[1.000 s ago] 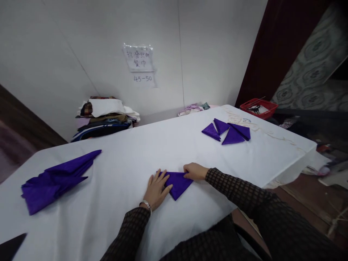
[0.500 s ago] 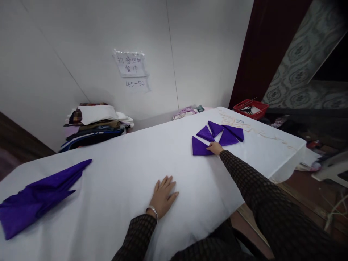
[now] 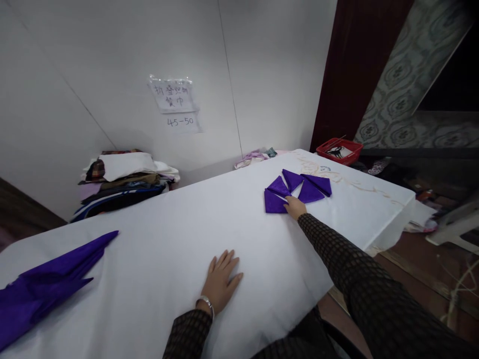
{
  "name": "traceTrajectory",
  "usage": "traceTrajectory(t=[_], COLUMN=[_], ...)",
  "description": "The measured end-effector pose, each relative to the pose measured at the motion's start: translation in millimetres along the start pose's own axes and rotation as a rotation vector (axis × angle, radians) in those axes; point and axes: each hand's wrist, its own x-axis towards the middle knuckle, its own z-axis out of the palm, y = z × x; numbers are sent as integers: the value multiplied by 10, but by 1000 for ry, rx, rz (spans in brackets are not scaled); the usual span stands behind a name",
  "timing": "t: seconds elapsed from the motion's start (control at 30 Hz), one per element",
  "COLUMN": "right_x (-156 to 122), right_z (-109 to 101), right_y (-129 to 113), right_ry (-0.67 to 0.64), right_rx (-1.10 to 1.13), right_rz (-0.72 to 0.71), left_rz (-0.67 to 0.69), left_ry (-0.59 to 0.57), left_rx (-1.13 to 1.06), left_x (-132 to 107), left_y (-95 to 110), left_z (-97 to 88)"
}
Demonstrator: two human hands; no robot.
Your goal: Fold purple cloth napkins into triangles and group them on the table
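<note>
My left hand [image 3: 220, 283] lies flat on the white cloth of the table [image 3: 157, 279], fingers spread, holding nothing. A silver bangle circles that wrist. Farther off to the right, my right hand [image 3: 295, 207] pinches the inner tip of a purple folded napkin [image 3: 274, 202]; the fingers partly cover this tip. Several more purple triangular napkins, among them a nearby folded one [image 3: 279, 186] and another folded one [image 3: 311, 192], lie beside it in a fan-like ring. At the far left a heap of loose purple napkins [image 3: 45, 294] runs out of view.
Against the wall, a pile of folded clothes [image 3: 127, 174] stands behind the table at left. Pinkish cloth [image 3: 251, 157] lies along the back edge. A red basket [image 3: 340, 150] sits past the far right corner, and a pale stool [image 3: 458, 222] stands right of the table.
My right hand has shifted the held napkin up against its neighbour, narrowing the gap between them. My left hand stays flat on the cloth. The view has tilted slightly.
</note>
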Motion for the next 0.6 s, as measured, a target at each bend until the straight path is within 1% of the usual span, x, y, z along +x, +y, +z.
traceTrajectory(t=[0.13,0.27,0.33,0.43,0.6], right_x=[-216,-463,-550,-600,-523], right_z=[12,73,97,110,117], right_y=[-88,-201,-236,-242,-138], right_ry=[71,100,100,65,50], right_rx=[-10,-12,-13,-31,-69], right_rz=[-149,-301,-348,-318,-243], left_rz=[2,-7,-7,2,1], left_ry=[11,-3,-2,16,19], left_rx=[-5,0,4,4,8], left_x=[5,8,9,12,11], left_y=[-13,-16,-22,-37,-47], left_z=[2,-2,4,21,30])
